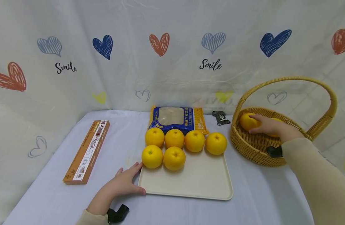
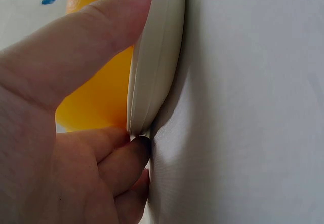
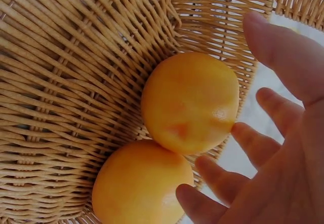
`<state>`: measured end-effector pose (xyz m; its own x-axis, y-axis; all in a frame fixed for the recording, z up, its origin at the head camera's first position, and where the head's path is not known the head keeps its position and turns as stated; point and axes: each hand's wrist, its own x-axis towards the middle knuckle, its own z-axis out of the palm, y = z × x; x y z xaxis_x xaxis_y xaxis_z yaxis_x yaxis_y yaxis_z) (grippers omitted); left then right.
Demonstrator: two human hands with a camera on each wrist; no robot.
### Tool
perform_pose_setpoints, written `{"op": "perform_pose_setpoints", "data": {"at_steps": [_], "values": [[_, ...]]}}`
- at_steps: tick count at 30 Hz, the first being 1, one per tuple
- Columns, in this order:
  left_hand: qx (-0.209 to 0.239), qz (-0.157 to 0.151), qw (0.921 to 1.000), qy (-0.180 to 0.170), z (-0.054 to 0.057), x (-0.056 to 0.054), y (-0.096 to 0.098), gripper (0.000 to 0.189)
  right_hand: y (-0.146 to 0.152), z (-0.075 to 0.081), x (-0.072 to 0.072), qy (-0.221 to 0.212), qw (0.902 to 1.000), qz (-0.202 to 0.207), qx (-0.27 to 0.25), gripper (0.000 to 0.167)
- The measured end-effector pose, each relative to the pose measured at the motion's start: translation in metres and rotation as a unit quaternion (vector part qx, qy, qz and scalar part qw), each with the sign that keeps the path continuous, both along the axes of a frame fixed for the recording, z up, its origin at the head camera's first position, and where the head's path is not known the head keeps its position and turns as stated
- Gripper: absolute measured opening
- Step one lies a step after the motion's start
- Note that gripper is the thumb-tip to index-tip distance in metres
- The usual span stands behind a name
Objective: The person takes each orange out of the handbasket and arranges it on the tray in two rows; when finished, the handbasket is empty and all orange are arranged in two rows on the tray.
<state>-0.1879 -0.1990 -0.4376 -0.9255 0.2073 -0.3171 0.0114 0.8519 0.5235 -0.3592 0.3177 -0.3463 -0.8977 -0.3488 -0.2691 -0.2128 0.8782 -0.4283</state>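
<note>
Several oranges [image 1: 174, 158] sit in two rows on a cream tray [image 1: 200, 187]. My left hand [image 1: 125, 182] rests against the tray's near left corner, its fingers at the left side and its thumb at the front edge. In the left wrist view the thumb [image 2: 101, 36] lies over the tray rim [image 2: 159, 57], with an orange behind it. My right hand [image 1: 269, 126] reaches into a wicker basket [image 1: 251, 153], beside one orange [image 1: 249, 122]. The right wrist view has two oranges touching in the basket, and the right hand's fingers [image 3: 255, 145] spread beside them.
Behind the tray lies a blue and yellow pasta bag [image 1: 175, 118], with a small black packet [image 1: 220, 118] to its right. A long brown pasta box [image 1: 88, 151] lies on the left of the white-covered table [image 1: 116, 137]. The basket's tall handle [image 1: 287, 78] arches over it.
</note>
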Motion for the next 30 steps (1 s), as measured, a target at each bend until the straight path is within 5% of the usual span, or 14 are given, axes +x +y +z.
{"op": "perform_pose_setpoints", "data": {"at_steps": [10, 21, 30], "values": [[-0.005, -0.004, 1.0000, 0.006, -0.003, 0.000, -0.001, 0.109, -0.002, 0.000, 0.004, 0.008, 0.9978, -0.011, 0.064, 0.085], [-0.002, -0.003, 1.0000, 0.005, -0.003, 0.000, -0.002, 0.108, -0.005, 0.000, 0.003, 0.033, 0.9981, -0.006, 0.051, 0.044], [-0.002, -0.002, 1.0000, 0.007, -0.003, 0.000, -0.001, 0.109, -0.017, 0.004, 0.001, 0.042, 0.9980, 0.020, 0.042, 0.072]]}}
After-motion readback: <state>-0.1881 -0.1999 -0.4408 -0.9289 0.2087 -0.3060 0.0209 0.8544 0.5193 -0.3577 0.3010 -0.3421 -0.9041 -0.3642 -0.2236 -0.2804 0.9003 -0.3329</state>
